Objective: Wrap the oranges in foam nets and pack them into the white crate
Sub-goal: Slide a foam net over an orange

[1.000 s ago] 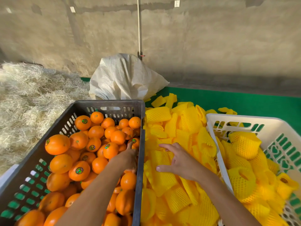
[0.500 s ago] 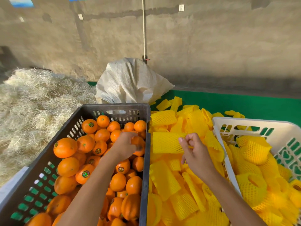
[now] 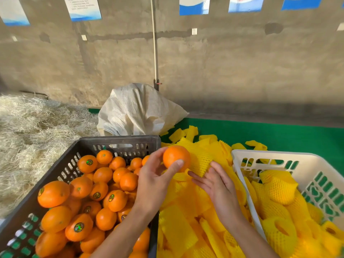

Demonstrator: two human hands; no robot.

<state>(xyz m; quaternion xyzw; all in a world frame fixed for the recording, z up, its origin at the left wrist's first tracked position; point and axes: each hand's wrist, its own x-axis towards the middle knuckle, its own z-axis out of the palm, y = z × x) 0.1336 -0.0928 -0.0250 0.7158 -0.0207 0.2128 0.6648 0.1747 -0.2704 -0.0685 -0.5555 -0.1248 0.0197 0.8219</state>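
So the thing I'm watching here is orange vs. net. My left hand (image 3: 152, 181) has a bare orange (image 3: 176, 158) pinched between thumb and fingertips, held up over the seam where the dark crate (image 3: 119, 141) meets the pile of yellow foam nets (image 3: 186, 220) on the green counter (image 3: 288, 133). The right hand (image 3: 217, 185) is just below and to the right of it, fingers loose and mostly straight, resting on a foam net (image 3: 202, 162) that sits right behind the orange; I can't tell if it's actually gripping it. The net looks like it runs up and to the left, but I can't see its open end. I'd guess the next bit is spreading that mouth and pushing the orange rightward into it. The white crate (image 3: 270, 155) is on the far right, so the right hand is nearer for the drop-off.
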